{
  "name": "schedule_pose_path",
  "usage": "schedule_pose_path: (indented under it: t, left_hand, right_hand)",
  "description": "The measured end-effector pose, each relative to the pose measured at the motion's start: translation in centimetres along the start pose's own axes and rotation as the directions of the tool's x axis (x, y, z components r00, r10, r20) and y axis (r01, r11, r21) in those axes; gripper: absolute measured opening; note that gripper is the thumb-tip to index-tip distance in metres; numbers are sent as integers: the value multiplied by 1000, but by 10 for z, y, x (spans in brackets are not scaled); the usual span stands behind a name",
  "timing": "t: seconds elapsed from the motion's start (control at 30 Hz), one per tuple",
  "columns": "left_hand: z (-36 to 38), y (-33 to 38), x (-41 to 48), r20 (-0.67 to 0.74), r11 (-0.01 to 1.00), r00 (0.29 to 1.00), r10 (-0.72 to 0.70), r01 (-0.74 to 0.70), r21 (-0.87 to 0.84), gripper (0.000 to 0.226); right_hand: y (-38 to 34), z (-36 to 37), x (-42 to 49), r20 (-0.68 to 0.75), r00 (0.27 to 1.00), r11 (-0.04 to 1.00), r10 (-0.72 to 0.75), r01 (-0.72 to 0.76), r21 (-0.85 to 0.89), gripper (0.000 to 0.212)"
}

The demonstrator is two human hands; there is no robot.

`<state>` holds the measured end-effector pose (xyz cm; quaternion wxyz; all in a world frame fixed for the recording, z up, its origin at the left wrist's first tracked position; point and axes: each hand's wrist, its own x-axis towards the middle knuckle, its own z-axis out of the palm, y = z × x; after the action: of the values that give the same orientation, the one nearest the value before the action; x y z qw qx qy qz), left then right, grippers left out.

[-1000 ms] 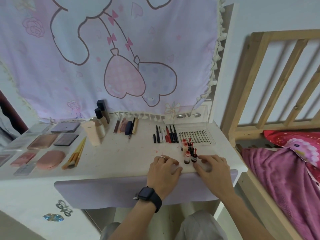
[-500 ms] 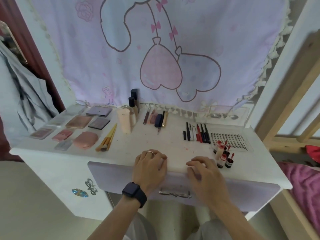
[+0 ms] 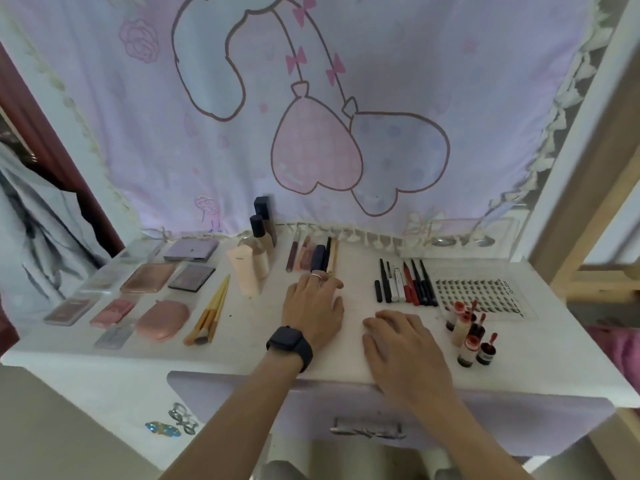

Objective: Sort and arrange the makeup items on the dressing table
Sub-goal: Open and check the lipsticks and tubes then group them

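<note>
Both hands rest on the white dressing table (image 3: 263,344), holding nothing. My left hand (image 3: 313,306), with a ring and a dark watch, lies with curled fingers near the lip pencils and tubes (image 3: 313,258). My right hand (image 3: 401,337) lies palm down beside it. Right of it stand several small red-capped bottles (image 3: 467,334). Behind them is a row of black and red pens (image 3: 405,284) and a lash tray (image 3: 479,297). Palettes and compacts (image 3: 149,277) lie at the left, with brushes (image 3: 209,315) and foundation bottles (image 3: 258,245).
A lilac cartoon cloth (image 3: 311,109) hangs behind the table. The lilac drawer front (image 3: 367,407) with a metal handle sits below my hands. A wooden bed frame (image 3: 595,188) stands at the right, clothing (image 3: 38,216) hangs at the left.
The view swung left and closer to the table. Both hands slid from the front edge near the small bottles to the middle of the tabletop; the left hand reached further back.
</note>
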<state>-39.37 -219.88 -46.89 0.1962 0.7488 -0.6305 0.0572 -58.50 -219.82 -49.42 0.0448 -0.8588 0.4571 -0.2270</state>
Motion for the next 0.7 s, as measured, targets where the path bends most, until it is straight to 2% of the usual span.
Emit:
schedule_pose_path:
  t: [0.1, 0.2, 0.33, 0.43, 0.6, 0.7]
  left_hand:
    - [5, 3, 29, -1, 996, 999, 45, -45, 72, 39]
    - [8, 4, 49, 75, 973, 996, 58, -73, 217, 40]
    - [2, 6, 56, 111, 958, 992, 53, -82, 273, 43]
    - [-2, 10, 49, 99, 966, 994, 38, -62, 252, 38]
    - [-11, 18, 25, 63, 971, 997, -49, 33, 236, 14]
    - [-13, 18, 9, 62, 972, 994, -94, 78, 221, 18]
  right_hand:
    - [0, 0, 0, 15, 1000, 1000, 5, -6, 23, 42]
    - [1, 0, 0, 18, 1000, 999, 17, -17, 29, 41]
    - [1, 0, 0, 12, 1000, 999, 19, -19, 34, 39]
    - [1, 1, -1, -2, 1000, 999, 27, -27, 39, 40]
    - [2, 3, -1, -22, 999, 999, 30, -29, 35, 37]
    - [2, 4, -1, -20, 999, 999, 31, -31, 25, 37]
